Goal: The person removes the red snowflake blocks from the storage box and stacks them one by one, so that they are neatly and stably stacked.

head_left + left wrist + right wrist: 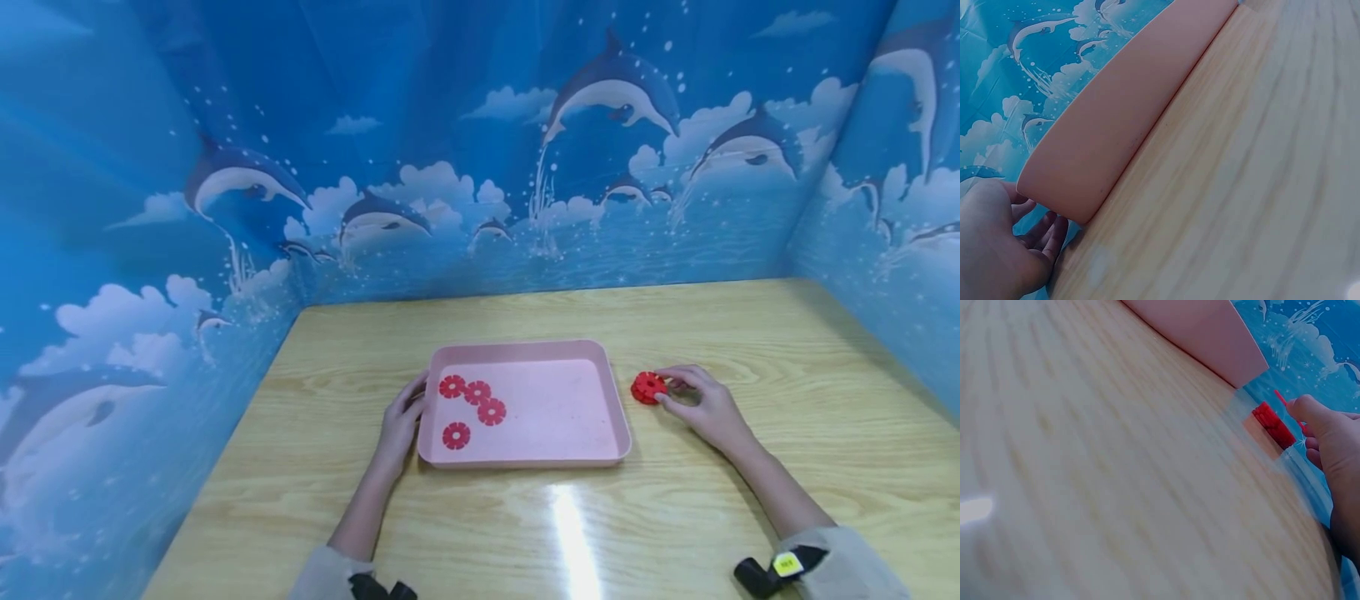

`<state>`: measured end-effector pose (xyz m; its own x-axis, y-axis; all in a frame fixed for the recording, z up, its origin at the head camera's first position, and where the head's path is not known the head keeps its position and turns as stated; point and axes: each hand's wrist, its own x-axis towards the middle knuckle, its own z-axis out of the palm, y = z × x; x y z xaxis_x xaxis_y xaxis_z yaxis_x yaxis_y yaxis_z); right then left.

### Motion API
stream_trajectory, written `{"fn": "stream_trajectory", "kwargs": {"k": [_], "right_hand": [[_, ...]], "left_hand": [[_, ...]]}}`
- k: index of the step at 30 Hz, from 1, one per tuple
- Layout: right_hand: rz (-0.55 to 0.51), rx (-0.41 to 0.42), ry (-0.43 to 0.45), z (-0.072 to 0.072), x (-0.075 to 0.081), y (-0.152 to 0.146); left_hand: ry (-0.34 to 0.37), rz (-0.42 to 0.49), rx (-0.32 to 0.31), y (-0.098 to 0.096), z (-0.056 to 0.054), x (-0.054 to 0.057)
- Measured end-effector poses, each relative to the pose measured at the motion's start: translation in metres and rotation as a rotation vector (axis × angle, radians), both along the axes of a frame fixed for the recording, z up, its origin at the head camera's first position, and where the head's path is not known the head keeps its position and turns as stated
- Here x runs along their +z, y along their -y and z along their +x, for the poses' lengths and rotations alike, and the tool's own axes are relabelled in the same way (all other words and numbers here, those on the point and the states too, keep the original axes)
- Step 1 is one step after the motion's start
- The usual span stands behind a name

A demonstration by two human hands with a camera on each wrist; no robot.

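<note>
A shallow pink tray (555, 417) lies on the table, with several flat red notched discs (491, 412) in its left part. My left hand (399, 425) rests against the tray's left wall, its fingers touching the outside near the front corner, as the left wrist view shows. Right of the tray, my right hand (701, 408) pinches a red notched disc (1280, 398) between thumb and fingers. That disc is tilted, close beside a short stack of red discs (1272, 425) on the table.
A wood-grain table (480, 525) carries everything. Blue dolphin-print sheets (450, 125) stand as walls behind it and at both sides. Cuffs with black wrist cameras (780, 571) show at the bottom edge.
</note>
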<state>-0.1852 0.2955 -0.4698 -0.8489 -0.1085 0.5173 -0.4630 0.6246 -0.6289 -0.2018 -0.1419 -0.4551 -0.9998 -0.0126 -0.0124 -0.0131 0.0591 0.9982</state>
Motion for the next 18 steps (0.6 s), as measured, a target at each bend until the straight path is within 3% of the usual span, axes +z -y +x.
{"fn": "stream_trajectory", "kwargs": {"k": [18], "right_hand": [[0.069,0.013,-0.020,-0.0011,-0.0025,-0.0017]], "left_hand": [[0.018,-0.006,0.014,-0.0004,-0.0010,0.0005]]}}
